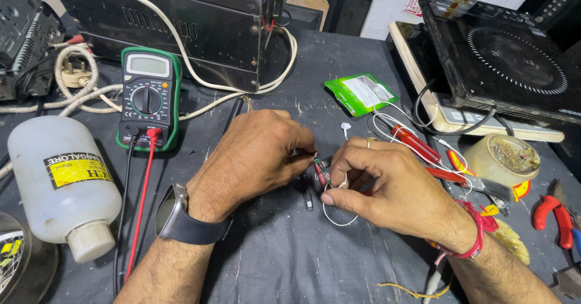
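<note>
Left hand (251, 158), wristwatch (175, 216) on the wrist, curled over the dark work mat (290, 261), fingertips pinched narrow on one end of a small circuit board (322, 169). Right hand (387, 186), ring on one finger and red thread around the wrist, fingers closed tight on the other end of the same board, thin white wire (339, 219) looping out beneath the thumb. Board held just above the mat, midway between both hands, mostly hidden by the fingers; hard to tell its exact shape.

Relative to the board: green-cased multimeter (149, 98) up and to the left, red and black probe leads running down from it toward the near edge. White plastic bottle (60, 183) lying on its side far left, cap pointing to the near edge. Dark metal box (181, 25) behind, at the far side, thick white cable (200, 80) curving along its front. Green packet (360, 93) just beyond and slightly right. Red-handled screwdriver (414, 143) right, touching tangled white wires. Small round tub (505, 158) farther right, black induction cooktop (502, 56) beyond it. Red-handled pliers (554, 216) at the far right edge. Short yellowish wire scrap (405, 290) near and to the right, at the bottom.
</note>
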